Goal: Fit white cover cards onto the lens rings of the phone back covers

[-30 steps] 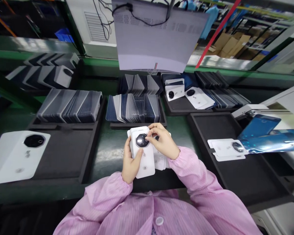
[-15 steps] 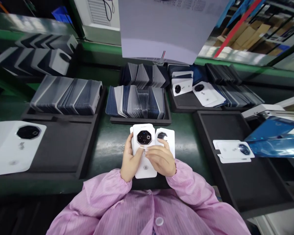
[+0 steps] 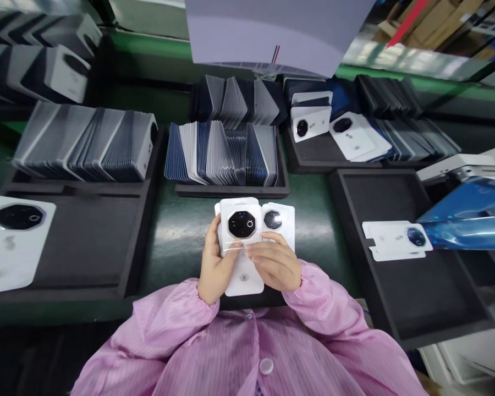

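Observation:
My left hand (image 3: 214,269) grips a stack of white phone back covers; the top cover (image 3: 240,242) faces me with its black octagonal camera window. My right hand (image 3: 274,264) is closed in a pinch at the middle of that top cover, fingertips on a thin clear film strip just below the window. A second white cover (image 3: 279,220) fans out to the right behind it, partly under my right fingers. Both pink sleeves fill the bottom of the view.
Rows of upright covers fill black trays (image 3: 231,190) ahead and at the left (image 3: 82,146). One white cover lies at far left (image 3: 12,242), others on the right foam tray (image 3: 396,242). Blue film sheets (image 3: 466,217) lie at the right. A sheet of paper (image 3: 272,33) hangs above.
My right hand slid down from the camera window to the middle of the top cover and now pinches a clear film strip. My head moved closer and tilted down.

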Demonstrator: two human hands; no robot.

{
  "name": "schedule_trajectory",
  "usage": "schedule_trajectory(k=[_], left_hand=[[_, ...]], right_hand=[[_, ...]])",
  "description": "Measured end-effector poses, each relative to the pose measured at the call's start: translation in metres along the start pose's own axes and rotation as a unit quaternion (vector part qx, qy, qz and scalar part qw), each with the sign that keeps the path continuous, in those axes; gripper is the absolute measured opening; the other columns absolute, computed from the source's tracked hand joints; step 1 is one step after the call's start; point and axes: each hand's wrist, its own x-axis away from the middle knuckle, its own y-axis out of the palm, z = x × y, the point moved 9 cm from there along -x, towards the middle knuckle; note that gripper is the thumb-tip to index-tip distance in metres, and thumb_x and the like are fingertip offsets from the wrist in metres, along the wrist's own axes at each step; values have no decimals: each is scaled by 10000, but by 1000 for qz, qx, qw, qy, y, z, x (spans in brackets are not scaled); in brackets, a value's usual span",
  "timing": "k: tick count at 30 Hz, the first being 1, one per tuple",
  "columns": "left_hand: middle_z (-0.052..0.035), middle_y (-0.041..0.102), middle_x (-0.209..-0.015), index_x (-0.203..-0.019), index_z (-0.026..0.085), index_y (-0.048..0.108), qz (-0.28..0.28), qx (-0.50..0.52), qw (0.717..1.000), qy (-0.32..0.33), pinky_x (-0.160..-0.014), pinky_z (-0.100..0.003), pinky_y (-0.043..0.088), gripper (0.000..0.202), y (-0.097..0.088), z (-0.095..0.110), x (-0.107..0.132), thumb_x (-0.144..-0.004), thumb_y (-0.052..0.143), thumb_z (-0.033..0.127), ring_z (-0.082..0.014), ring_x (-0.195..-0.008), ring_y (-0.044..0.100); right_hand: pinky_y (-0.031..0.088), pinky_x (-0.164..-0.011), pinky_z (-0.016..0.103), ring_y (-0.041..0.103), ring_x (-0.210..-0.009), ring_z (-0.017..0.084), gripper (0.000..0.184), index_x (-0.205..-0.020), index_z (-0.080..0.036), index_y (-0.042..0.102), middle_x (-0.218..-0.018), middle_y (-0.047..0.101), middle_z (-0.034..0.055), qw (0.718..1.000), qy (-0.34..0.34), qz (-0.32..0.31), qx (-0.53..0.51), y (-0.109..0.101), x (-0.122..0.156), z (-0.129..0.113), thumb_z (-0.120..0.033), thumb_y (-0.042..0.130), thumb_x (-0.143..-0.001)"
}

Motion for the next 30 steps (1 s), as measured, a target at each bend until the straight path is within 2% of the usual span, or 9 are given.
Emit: schedule_trajectory(k=[9, 15, 22, 30], left_hand=[[-99, 521, -1384, -1378, 246, 409, -9, 4, 1000, 14, -1074, -372, 385, 620, 2, 2, 0, -811, 652, 311, -256, -1275, 498], [-95, 533, -1370, -1376, 247, 414, -9, -2, 1000, 15, -1077, -388, 383, 614, 2, 4, 1, -812, 650, 307, -264, -1276, 495], [-91, 539, -1360, -1376, 264, 398, -19, 23, 999, -15, -1019, -380, 443, 611, 3, -3, 2, -818, 645, 295, -249, -1220, 545], [-88, 514, -1384, -1379, 273, 394, -27, 25, 999, -15, -1048, -386, 416, 608, 4, -5, 1, -823, 639, 282, -245, -1250, 516]], right_hand=[[537, -902, 406, 724, -882, 163, 235, -1004, -270, 594, -883, 756, 21, 999, -18, 0, 29, -1, -2, -5, -92, 552, -856], [539, -902, 387, 718, -891, 148, 204, -967, -273, 595, -864, 755, 7, 999, -21, 9, 41, -3, -5, -6, -104, 548, -863], [511, -939, 394, 720, -899, 165, 201, -971, -217, 594, -852, 753, 47, 999, -27, 19, 41, -4, -4, -7, -68, 556, -842], [513, -942, 394, 721, -890, 161, 154, -938, -188, 591, -822, 754, 54, 998, -36, 22, 49, -6, -6, -9, -67, 558, -848]])
